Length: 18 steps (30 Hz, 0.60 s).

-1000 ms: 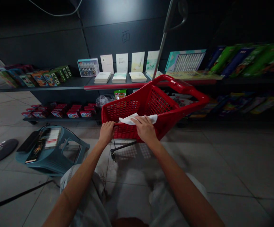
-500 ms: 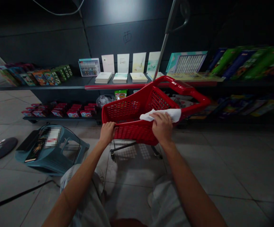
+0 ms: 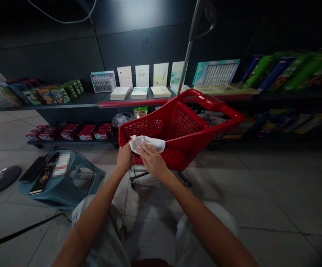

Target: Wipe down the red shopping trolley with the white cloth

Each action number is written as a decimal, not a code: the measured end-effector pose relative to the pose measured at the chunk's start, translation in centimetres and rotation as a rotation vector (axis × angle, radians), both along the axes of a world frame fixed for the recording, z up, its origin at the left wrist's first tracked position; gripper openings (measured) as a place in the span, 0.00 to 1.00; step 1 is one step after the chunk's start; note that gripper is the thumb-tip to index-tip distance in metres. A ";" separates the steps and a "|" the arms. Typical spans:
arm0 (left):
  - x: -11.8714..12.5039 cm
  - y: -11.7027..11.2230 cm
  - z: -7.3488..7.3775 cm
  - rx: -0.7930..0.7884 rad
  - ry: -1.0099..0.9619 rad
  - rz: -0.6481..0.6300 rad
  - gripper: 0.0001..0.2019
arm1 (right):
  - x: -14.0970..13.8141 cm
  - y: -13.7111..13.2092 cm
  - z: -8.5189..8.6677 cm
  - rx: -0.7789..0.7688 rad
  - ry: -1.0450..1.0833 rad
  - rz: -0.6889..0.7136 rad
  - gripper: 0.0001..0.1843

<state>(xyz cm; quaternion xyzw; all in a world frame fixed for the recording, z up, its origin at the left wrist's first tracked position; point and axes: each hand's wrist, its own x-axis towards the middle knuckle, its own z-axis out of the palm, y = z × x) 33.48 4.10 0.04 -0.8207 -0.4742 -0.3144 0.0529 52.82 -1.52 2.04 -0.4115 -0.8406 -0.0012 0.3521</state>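
A red plastic shopping cart (image 3: 190,128) stands on the tiled floor in front of me. My left hand (image 3: 124,158) is closed round its near rim at the left corner. My right hand (image 3: 152,161) presses a white cloth (image 3: 147,142) against the same rim, close beside my left hand, fingers laid over the cloth. The cart's basket looks empty from here.
A teal plastic stool (image 3: 63,178) with a phone and papers on it sits at the left, a black cable (image 3: 19,231) running across the floor. Dark shelves (image 3: 94,100) behind the cart carry boxes, books and cards. A metal pole (image 3: 187,55) rises behind the cart.
My right hand slid the cloth along the cart's rim out to the right, then back left until it sits beside my left hand. My left hand kept its grip.
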 end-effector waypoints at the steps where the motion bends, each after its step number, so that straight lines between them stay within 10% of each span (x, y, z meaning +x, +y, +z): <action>1: 0.1 -0.2 -0.1 0.035 -0.040 -0.050 0.31 | 0.7 -0.1 0.0 -0.012 0.014 0.021 0.30; 6: 1.1 -2.0 0.1 0.213 -0.132 -0.224 0.41 | 1.9 -0.3 -1.0 -0.066 0.060 0.082 0.36; 18: 1.6 -2.8 1.5 0.104 -0.159 -0.148 0.30 | -0.7 0.2 -0.5 -0.045 0.161 0.051 0.25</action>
